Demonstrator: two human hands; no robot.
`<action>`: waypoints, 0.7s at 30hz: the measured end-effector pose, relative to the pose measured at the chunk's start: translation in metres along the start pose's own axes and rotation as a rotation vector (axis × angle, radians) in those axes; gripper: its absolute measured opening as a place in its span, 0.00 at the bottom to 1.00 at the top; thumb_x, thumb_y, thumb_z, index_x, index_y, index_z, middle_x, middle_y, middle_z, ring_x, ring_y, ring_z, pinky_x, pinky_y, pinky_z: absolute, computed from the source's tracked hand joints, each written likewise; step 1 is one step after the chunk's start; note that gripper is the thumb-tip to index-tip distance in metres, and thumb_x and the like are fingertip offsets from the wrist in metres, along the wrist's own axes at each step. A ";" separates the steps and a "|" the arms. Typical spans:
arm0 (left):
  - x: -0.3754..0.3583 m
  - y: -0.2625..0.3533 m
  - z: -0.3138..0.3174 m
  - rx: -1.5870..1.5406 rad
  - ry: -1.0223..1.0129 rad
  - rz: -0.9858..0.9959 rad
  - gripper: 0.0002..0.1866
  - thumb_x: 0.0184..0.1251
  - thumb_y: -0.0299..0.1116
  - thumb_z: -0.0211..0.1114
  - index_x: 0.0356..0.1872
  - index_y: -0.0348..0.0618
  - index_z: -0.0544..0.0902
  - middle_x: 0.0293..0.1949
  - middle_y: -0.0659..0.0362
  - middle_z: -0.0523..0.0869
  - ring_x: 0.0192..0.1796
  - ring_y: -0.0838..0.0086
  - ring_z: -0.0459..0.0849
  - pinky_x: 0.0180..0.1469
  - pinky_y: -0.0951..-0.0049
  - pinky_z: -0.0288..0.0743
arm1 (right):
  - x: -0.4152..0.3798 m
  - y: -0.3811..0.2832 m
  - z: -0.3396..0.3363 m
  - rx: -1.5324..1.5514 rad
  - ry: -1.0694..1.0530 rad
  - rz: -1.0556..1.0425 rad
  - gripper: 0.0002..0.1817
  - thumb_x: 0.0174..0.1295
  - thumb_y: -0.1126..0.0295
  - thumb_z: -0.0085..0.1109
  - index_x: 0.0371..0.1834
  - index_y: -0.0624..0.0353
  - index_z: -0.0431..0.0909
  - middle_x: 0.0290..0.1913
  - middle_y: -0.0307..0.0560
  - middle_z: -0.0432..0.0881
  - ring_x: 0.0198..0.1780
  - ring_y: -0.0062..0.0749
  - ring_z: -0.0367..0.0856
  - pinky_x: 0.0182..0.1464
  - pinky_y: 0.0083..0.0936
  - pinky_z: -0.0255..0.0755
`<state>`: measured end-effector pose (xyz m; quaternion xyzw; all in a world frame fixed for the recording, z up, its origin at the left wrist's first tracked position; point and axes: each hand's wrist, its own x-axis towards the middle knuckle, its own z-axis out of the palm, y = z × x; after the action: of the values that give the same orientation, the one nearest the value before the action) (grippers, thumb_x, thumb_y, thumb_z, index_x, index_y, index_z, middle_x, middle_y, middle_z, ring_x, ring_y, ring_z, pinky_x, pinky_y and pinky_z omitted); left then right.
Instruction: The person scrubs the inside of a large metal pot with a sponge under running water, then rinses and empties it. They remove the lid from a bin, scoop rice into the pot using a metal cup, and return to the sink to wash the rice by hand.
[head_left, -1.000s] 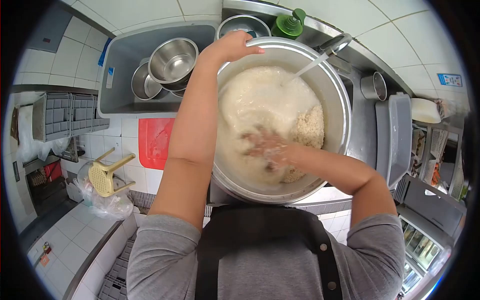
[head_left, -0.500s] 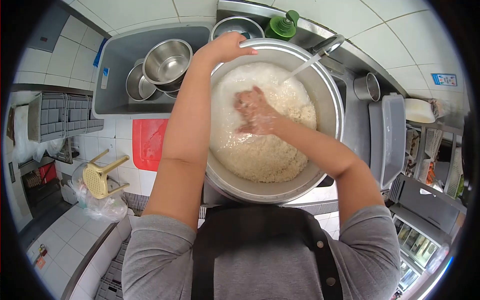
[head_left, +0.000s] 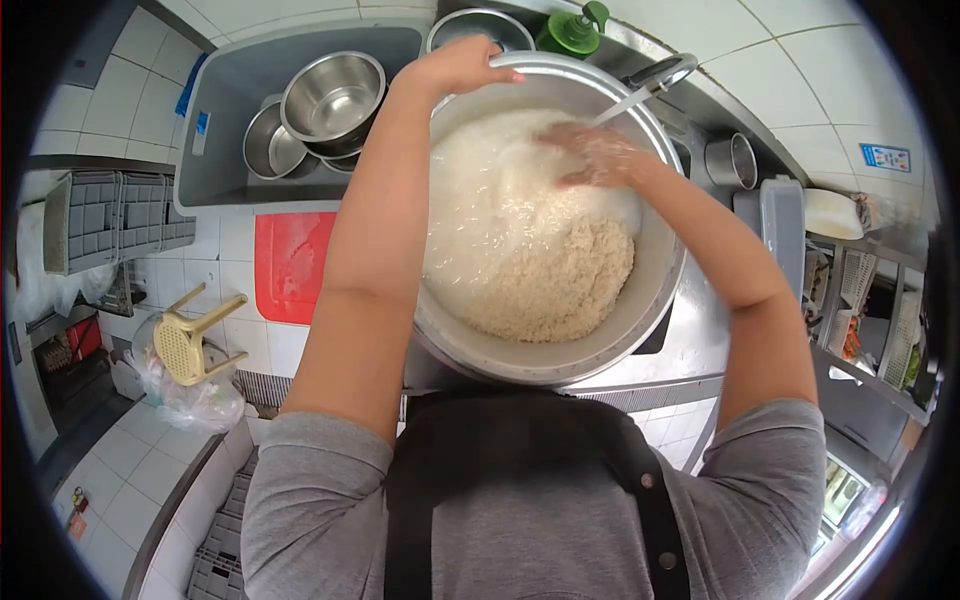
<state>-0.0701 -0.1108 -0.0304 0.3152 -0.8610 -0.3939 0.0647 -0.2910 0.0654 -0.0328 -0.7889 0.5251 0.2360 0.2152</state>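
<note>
A large metal pot [head_left: 655,270] holds cloudy water and rice [head_left: 560,285], with the rice heaped above the water at the lower right. My left hand [head_left: 458,70] grips the pot's rim at the upper left, fingers wrapped over the edge. At the pot's upper right, my right hand [head_left: 598,155] is wet and blurred at the water's surface, its fingers spread and pointing left. Water runs from a faucet [head_left: 665,72] into the pot close to this hand.
A grey tub [head_left: 225,150] with metal pots [head_left: 333,98] stands at the left, above a red board [head_left: 290,268]. A green pump bottle [head_left: 572,32] is behind the pot. At the right are a metal cup [head_left: 731,161] and a grey container [head_left: 782,225].
My right hand has moved from the pot's middle toward the upper right, near the water stream. More of the rice heap shows. My left hand still holds the rim.
</note>
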 end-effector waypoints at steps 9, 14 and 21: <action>-0.001 0.004 -0.002 0.041 0.015 -0.019 0.31 0.57 0.60 0.67 0.41 0.36 0.85 0.25 0.52 0.81 0.30 0.67 0.79 0.35 0.67 0.72 | -0.053 -0.056 0.038 1.075 -0.167 0.973 0.44 0.65 0.34 0.43 0.72 0.59 0.58 0.72 0.63 0.60 0.72 0.51 0.61 0.72 0.48 0.55; -0.004 0.008 -0.004 0.029 -0.003 -0.031 0.31 0.57 0.61 0.67 0.40 0.36 0.84 0.26 0.52 0.81 0.30 0.67 0.78 0.35 0.65 0.72 | -0.023 -0.095 0.103 2.193 -0.382 0.468 0.46 0.67 0.34 0.36 0.78 0.55 0.40 0.77 0.56 0.48 0.78 0.43 0.44 0.77 0.44 0.41; -0.005 0.009 -0.006 0.040 -0.006 -0.020 0.31 0.57 0.58 0.66 0.43 0.35 0.85 0.33 0.46 0.86 0.37 0.56 0.84 0.42 0.60 0.75 | 0.033 -0.139 0.072 1.215 0.159 0.352 0.30 0.64 0.54 0.55 0.67 0.57 0.67 0.66 0.59 0.68 0.65 0.49 0.70 0.62 0.45 0.70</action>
<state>-0.0688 -0.1072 -0.0192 0.3236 -0.8657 -0.3783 0.0520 -0.1609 0.1337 -0.0974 -0.4433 0.7012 -0.1313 0.5427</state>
